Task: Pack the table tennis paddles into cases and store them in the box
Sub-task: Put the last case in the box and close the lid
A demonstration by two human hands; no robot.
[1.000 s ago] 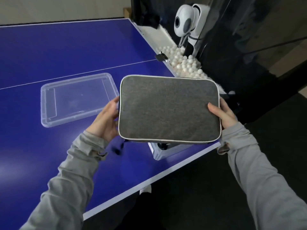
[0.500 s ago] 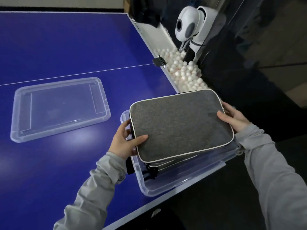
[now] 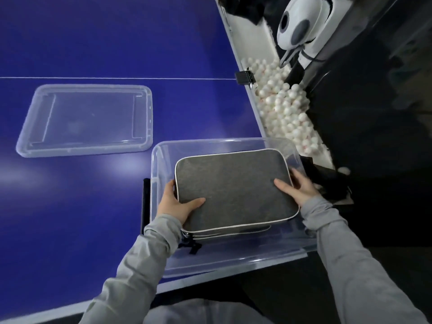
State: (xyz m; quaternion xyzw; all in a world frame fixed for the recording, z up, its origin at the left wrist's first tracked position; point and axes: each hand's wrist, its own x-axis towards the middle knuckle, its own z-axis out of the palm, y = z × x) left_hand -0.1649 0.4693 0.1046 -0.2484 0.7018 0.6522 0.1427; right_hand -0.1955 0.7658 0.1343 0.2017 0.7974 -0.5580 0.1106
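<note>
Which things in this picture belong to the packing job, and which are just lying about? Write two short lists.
Part of the job:
grey case, held by the left hand and right hand
clear box, with the case going in
lid, lying off the box on the table

Just lying about:
white balls beside the table
white machine above them

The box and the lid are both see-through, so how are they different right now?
The box is deep with tall walls; the lid is flat and shallow. The box holds a gray case, gripped by the left hand and right hand; the lid holds nothing. The box sits at the near edge of the table; the lid lies farther in, to its left. Both are clear plastic rectangles with rounded corners.
</note>
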